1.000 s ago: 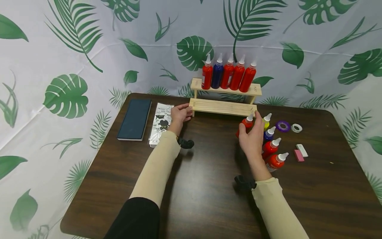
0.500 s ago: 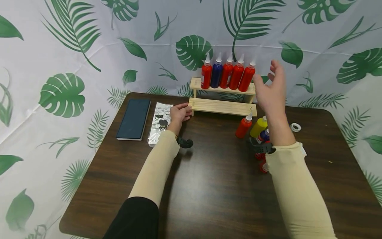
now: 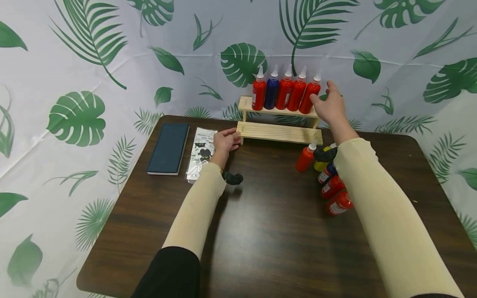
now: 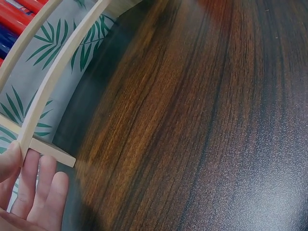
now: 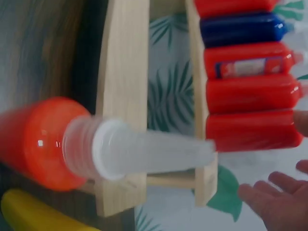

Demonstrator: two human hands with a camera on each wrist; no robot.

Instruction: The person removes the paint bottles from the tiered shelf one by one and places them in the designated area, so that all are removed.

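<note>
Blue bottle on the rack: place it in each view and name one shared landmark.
Head: blue bottle, upper middle, second from left in its row.
Left wrist: blue bottle, upper left edge, partly cut off.
Right wrist: blue bottle, upper right, second from top.
Shared landmark: the wooden rack, visible in all three.

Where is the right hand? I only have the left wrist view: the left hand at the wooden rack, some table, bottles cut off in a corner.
Observer: The right hand is beside the rightmost red bottle on the upper tier of the wooden rack, thumb and fingers apart; I can't tell whether it touches.
Operator: How many are up there?
Observer: Five in the head view: four red bottles and one blue bottle, second from the left.
Operator: Any others out of my sight?
Observer: Yes, five on the table by the rack's right end in the head view: three red, one blue, one yellow.
</note>
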